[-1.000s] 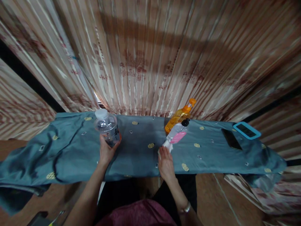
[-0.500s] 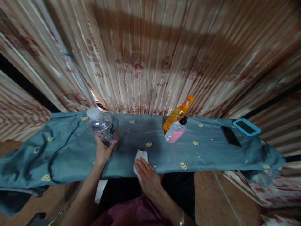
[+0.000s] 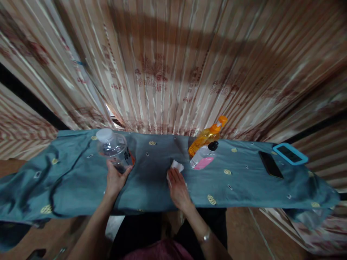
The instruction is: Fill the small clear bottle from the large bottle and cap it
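Note:
A clear plastic bottle (image 3: 115,148) with a white cap stands at the left of the cloth-covered table. My left hand (image 3: 116,179) is closed around its lower part. Pressed to the cloth near the middle, a white tissue (image 3: 177,166) lies beneath the fingers of my right hand (image 3: 179,188), which hold it; part of it is hidden by them. Just right of the tissue stands a clear bottle with a pink label and black top (image 3: 202,157). Behind that is an orange pump bottle (image 3: 205,140).
A dark phone (image 3: 270,164) lies at the right, beside a blue-framed device with a dark screen (image 3: 290,154). The teal patterned tablecloth (image 3: 151,187) has folds at the left. A pleated curtain (image 3: 173,72) hangs right behind the table.
My right hand has moved forward and to the right over the cloth with the tissue. My left hand stays on the bottle; the whole view has shifted slightly.

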A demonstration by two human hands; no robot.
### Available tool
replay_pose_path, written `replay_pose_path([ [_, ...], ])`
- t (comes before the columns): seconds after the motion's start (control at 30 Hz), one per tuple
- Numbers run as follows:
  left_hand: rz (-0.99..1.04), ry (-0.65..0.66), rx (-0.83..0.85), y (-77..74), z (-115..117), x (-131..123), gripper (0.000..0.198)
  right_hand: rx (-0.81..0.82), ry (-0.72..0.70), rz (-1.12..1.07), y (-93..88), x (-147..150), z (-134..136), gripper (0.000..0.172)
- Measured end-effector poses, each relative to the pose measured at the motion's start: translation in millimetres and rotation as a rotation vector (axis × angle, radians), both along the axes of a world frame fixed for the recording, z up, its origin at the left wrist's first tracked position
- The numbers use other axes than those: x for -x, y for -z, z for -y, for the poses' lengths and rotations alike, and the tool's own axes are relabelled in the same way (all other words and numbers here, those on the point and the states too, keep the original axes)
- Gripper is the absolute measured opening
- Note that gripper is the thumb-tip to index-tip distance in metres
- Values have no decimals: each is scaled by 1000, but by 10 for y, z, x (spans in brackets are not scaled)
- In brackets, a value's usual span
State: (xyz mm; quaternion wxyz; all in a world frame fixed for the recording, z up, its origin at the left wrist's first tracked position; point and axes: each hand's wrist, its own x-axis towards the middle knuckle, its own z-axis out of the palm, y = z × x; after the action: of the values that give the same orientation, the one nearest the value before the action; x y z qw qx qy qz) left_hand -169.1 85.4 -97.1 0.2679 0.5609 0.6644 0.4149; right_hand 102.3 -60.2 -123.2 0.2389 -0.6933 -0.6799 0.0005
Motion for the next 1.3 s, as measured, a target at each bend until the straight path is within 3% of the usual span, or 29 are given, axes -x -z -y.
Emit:
replay_pose_path([
  [0.17,-12,24,-23,-31,33,-4,98,68,30,-26,-255,182,-1282,50],
  [0.23,-11,20,-29,-6,43,4,100,79,-12,-31,-330,386,-1586,50],
  [0.3,-6,15,-55,32,51,15,105,77,-93,-28,-370,665,-1684,48],
  [0.4,2,22,-113,85,54,26,113,77,-228,-15,-370,1042,-1450,46],
  [0.47,1,16,-117,102,49,26,118,81,-307,-5,-351,1172,-1091,46],
  [0.57,10,6,-92,96,42,16,124,67,-418,5,-317,1143,-400,47],
  [0.7,25,29,-100,58,42,4,125,28,-385,9,-216,661,439,53],
  [0.83,44,48,-116,42,51,1,117,-90,-54,1,-27,-245,902,49],
  [0.93,52,48,-135,45,57,-2,112,-185,183,-21,107,-760,1000,50],
  [1.03,53,56,-147,40,61,-6,110,-180,251,-62,185,-723,887,52],
  [1.17,53,65,-145,13,61,-16,110,-54,83,-145,135,101,516,49],
  [1.3,48,54,-127,-5,61,-25,108,59,-228,-271,-122,994,232,48],
])
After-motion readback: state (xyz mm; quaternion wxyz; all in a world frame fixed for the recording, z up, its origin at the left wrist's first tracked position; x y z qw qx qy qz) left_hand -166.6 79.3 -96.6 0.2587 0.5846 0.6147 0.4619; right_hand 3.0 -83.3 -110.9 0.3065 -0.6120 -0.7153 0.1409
